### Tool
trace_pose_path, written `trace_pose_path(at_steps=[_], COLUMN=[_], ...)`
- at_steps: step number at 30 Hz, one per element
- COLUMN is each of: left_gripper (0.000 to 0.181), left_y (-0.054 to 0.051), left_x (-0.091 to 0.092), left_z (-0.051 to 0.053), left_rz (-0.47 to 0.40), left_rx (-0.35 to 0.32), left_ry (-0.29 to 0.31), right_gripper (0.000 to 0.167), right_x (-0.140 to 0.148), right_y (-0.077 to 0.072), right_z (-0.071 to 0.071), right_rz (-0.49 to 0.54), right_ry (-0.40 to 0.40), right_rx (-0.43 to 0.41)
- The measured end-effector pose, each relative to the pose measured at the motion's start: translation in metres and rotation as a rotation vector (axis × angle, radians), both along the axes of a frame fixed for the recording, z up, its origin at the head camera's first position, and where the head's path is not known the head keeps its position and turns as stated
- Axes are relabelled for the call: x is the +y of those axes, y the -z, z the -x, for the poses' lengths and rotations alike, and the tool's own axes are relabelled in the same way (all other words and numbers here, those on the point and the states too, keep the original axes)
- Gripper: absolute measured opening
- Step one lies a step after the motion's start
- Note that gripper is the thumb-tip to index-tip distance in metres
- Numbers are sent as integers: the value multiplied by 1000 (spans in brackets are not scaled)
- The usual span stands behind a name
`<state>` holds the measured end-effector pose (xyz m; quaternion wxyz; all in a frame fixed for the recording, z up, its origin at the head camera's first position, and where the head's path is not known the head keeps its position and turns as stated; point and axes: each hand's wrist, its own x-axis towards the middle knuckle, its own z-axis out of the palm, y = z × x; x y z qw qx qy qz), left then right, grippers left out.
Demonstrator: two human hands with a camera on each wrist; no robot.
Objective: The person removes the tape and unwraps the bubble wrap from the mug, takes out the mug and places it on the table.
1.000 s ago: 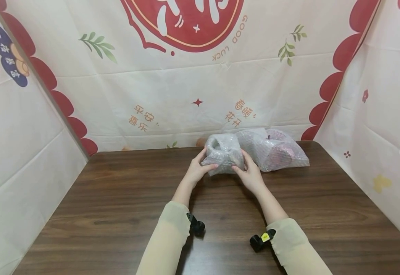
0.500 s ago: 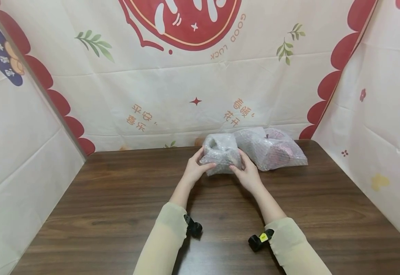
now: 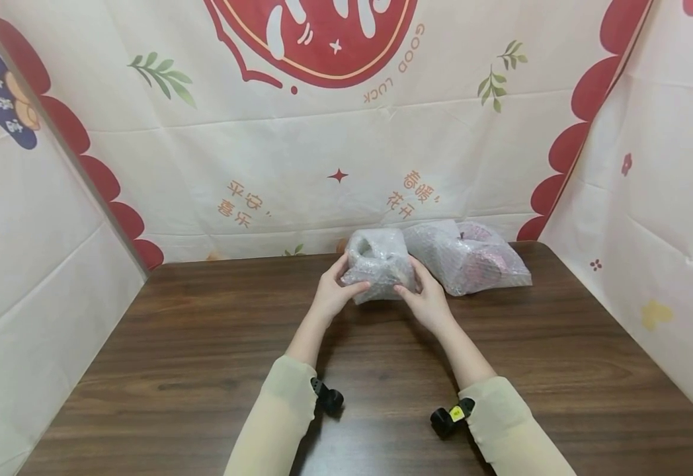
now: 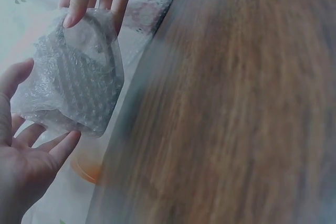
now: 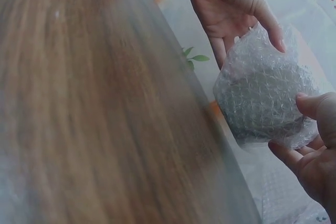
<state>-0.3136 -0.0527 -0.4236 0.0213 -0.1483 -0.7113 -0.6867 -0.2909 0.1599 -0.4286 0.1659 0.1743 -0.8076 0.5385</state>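
Dark wood-grain table [image 3: 203, 370], bounded behind by a printed backdrop [image 3: 299, 152], left by a pale panel [image 3: 43, 264], right by a matching panel [image 3: 662, 264]. Bubble-wrapped package [image 3: 379, 264] is near the back edge, slightly right of centre, between two hands; whether its underside touches wood, I cannot tell. Compared with one second ago, package and hands are a little farther left of the second wrapped bundle [image 3: 477, 261], which stays put; hold looks unchanged. Left hand [image 3: 330, 294]: thumb on the near face, fingers curved round the left side, parted to package thickness. Right hand [image 3: 430, 301]: mirrored hold on the right side. Second wrapped bundle, pink showing through, lies just right of the package and crowds that side; a narrow strip of wood separates it from the right edge. Leftward, bare wood runs broadly to the left edge.
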Motion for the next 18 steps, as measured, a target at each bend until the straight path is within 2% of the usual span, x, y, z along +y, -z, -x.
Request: trace_pose_path(at_steps=[7, 12, 18], left_gripper=[83, 83, 84], left_y=[-6, -7, -10], left_x=[-5, -8, -13], left_z=[-8, -12, -21], left_rz=[10, -4, 21], left_rx=[11, 31, 58], left_ry=[-18, -26, -43], right_gripper=[66, 66, 65], right_x=[-2, -5, -7], right_y=[-7, -12, -18], right_z=[-6, -10, -18], right_rz=[9, 3, -9], right_ry=[-34, -37, -39], right_rx=[11, 24, 20])
